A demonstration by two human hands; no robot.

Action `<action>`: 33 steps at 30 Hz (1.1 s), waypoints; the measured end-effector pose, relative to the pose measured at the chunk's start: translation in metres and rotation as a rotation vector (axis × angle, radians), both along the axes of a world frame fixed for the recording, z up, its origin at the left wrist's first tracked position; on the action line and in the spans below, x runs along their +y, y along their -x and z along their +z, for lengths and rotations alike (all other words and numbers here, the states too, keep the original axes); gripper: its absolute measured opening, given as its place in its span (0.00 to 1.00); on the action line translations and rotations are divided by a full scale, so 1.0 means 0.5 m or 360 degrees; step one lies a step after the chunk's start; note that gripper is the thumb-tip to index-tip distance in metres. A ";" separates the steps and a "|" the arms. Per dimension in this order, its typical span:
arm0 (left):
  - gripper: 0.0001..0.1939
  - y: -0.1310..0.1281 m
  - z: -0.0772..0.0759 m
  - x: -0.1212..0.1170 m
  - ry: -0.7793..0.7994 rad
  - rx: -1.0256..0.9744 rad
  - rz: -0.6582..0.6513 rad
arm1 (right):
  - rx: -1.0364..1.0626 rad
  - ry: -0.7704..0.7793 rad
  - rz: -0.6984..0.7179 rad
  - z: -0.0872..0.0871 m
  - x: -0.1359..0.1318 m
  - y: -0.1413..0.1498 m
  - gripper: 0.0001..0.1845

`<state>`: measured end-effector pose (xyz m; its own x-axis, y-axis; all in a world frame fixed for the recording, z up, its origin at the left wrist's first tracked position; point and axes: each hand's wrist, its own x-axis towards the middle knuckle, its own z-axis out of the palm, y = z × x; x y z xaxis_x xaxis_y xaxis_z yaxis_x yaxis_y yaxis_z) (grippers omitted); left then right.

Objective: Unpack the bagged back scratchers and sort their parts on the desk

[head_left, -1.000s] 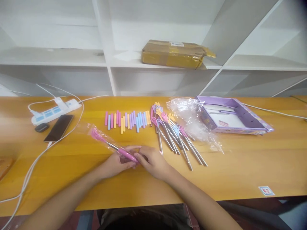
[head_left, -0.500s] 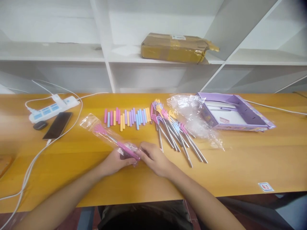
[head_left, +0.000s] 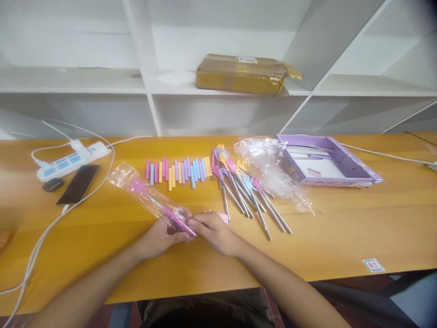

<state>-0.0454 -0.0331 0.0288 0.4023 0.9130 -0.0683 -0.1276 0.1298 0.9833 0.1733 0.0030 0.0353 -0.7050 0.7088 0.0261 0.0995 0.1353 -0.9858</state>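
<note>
My left hand [head_left: 160, 238] is closed round the pink handle of a back scratcher [head_left: 175, 219] with a metal rod, inside a clear plastic bag [head_left: 123, 175]. The scratcher's pink claw points up and left. Thumb and fingers of my right hand [head_left: 212, 231] pinch the bag at the handle's lower end. A pale pink piece [head_left: 224, 217] shows beyond my right fingers; what it is I cannot make out. Just past my hands lie several loose back scratchers [head_left: 244, 191] with coloured claws and bare metal rods. Left of them is a row of coloured handle sleeves [head_left: 179, 172].
An open purple box [head_left: 293, 171] stands back right, crumpled clear plastic [head_left: 264, 157] beside it. On the left are a power strip [head_left: 73, 160], a phone [head_left: 78, 184] and white cables. A taped carton [head_left: 239, 75] rests on the shelf above.
The bagged back scratcher and my hands have shifted slightly lower in view. A pale pink piece now shows beyond my right hand. The whole view has tilted slightly.
</note>
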 end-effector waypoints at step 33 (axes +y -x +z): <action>0.41 0.114 -0.004 0.065 -0.0022 0.0168 -0.0416 | -0.0236 -0.0078 -0.0150 0.021 -0.101 0.017 0.20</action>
